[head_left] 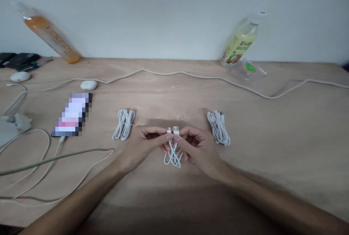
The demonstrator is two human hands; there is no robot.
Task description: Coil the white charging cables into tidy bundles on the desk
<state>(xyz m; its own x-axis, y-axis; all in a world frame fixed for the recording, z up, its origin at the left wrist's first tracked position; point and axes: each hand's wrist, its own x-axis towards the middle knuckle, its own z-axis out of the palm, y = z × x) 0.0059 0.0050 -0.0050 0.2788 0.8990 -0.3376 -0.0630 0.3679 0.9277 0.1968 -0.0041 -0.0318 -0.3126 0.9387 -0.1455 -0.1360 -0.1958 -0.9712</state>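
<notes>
Both hands hold a white USB cable (173, 158) above the wooden table, its two plugs side by side and pointing away from me. My left hand (148, 140) pinches the smaller plug (169, 130) between thumb and fingers. Beside it, my right hand (196, 144) pinches the wider USB plug (176, 130). The cord hangs below in crossed loops, partly hidden by the fingers. A bundled white cable (124, 125) lies left of my left hand, and another bundled cable (219, 127) lies right of my right hand.
Short twist ties (181, 116) lie beyond my hands. A phone (72, 114), plugged in, and a white earbud case (88, 85) are at left. An orange drink bottle (51, 39) and a yellow-green bottle (239, 42) stand by the wall. A long white cord (180, 73) crosses the table.
</notes>
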